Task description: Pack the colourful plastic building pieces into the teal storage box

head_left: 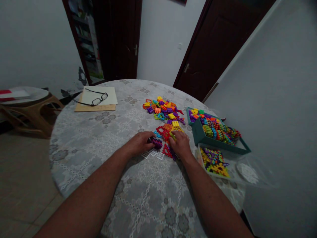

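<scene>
Both my hands rest on a round table [99, 138] with a grey patterned cloth. My left hand [140, 142] has its fingers curled on a small purple block piece [157, 142]. My right hand [180, 143] lies over a small cluster of red, orange and yellow pieces [167, 130], fingers bent down on a piece I cannot make out. A few clear square pieces [153, 153] lie on the cloth between my wrists. A larger pile of coloured plastic pieces [162, 109] sits farther back.
A teal box [200, 135] full of coloured pieces stands at the right, with a clear tray of pieces [214, 162] and a plastic bag [247, 172] in front. Glasses [95, 99] lie on papers [109, 96] at the far left. Stool [32, 112] left, dark doors behind.
</scene>
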`<state>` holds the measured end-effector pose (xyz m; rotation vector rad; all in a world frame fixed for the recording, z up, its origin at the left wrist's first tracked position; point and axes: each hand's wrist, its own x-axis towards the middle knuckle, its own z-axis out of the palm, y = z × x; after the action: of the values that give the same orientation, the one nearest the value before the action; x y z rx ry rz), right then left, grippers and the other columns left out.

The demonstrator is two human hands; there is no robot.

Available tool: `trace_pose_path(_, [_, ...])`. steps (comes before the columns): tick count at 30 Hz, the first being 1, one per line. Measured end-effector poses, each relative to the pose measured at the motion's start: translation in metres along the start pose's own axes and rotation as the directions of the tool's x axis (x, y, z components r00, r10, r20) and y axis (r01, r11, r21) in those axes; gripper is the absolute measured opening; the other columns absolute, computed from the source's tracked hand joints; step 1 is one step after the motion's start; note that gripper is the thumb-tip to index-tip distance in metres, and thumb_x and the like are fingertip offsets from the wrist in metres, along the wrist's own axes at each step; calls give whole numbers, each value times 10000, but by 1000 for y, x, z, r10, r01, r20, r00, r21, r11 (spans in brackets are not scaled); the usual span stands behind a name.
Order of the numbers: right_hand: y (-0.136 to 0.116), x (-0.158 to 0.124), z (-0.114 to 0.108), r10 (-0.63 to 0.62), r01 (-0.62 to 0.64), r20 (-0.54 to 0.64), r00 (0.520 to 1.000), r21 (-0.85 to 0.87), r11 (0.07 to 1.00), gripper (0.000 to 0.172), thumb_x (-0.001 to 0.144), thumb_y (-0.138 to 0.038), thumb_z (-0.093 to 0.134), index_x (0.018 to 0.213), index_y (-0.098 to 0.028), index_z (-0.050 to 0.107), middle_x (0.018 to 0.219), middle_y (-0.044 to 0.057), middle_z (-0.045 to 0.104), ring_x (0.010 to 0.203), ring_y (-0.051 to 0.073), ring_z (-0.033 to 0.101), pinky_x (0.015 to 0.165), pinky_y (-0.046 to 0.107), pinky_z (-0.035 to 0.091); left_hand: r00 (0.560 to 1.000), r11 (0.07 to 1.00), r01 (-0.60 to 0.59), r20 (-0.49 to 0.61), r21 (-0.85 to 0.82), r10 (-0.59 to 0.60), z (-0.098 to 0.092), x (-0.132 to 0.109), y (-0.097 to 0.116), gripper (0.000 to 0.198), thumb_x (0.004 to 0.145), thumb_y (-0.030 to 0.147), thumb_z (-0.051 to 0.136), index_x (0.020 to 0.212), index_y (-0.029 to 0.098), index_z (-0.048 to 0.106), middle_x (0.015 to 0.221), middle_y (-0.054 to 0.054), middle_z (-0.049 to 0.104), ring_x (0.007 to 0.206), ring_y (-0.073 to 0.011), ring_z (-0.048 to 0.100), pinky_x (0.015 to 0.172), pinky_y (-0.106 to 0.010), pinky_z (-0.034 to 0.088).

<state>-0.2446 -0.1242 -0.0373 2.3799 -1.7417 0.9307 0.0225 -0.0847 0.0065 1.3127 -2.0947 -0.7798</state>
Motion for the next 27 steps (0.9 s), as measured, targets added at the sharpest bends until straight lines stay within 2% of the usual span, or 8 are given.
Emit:
trace_pose_path(5, [-14,-2,-8,-112,112,39,993,-1,994,309,1010,-352,690,1293,-229,707,1340,137,730,1300,326,610,1188,498,382,1000,1000,-7,-10,-9,7,0,0,0,207,888,234,760,1092,206,783,999,-52,781,893,-210,693,849,-324,500])
trace_pose_path(7, [-19,-3,-7,-114,115,79,990,-9,993,315,989,-383,731,1270,-241,715,1313,129,736,1297,335,602,1184,506,378,1000,1000,-10,-16,-3,10,0,0,1,216,882,230,761,1095,202,786,999,-55,780,893,-213,694,845,-326,499])
trace_pose_path(10, [-23,-3,-3,-101,105,95,990,-40,994,235,992,-352,722,1197,-237,731,1242,124,752,1254,335,613,1175,525,368,1000,1000,-9,-19,8,9,0,0,2,237,873,217,762,1107,191,788,1002,-63,779,889,-216,694,840,-332,498])
trace_pose_path(13, [-22,0,-4,-93,94,39,995,-27,995,161,1045,-274,620,1144,-219,735,1167,120,770,1173,305,649,1159,512,389,1000,1000,-11,-9,-5,11,0,0,2,245,878,211,752,1121,193,783,1009,-64,782,892,-214,697,842,-332,501])
trace_pose_path(18, [-25,2,-19,-117,136,-120,986,164,977,249,1087,-244,516,1175,-201,745,1171,132,783,1128,280,698,1079,447,508,1000,998,-14,0,-55,15,0,-1,0,317,868,194,745,1184,204,768,1062,-66,794,945,-220,723,870,-326,511])
trace_pose_path(20, [-31,-1,-23,-143,164,-93,985,277,947,236,1086,-272,547,1185,-219,754,1152,114,792,1082,264,724,1019,414,555,1000,998,-3,-5,-64,3,0,-1,-1,453,860,191,749,1311,214,735,1099,-67,800,952,-224,732,882,-330,517])
trace_pose_path(24, [-42,-7,-24,-187,153,39,982,429,890,195,1059,-274,615,1159,-249,780,1102,78,811,1017,243,753,955,388,589,1000,999,21,-20,-25,-22,0,-3,-2,732,860,198,750,1572,226,580,1199,-97,798,993,-247,734,923,-361,529])
trace_pose_path(27, [-44,-8,-21,-237,167,89,967,478,862,208,1057,-262,613,1169,-243,787,1115,81,817,1026,242,756,959,392,586,1000,1000,3,-13,-4,-3,0,-1,-4,622,861,195,740,1476,254,669,1238,-92,794,1050,-253,728,969,-365,531])
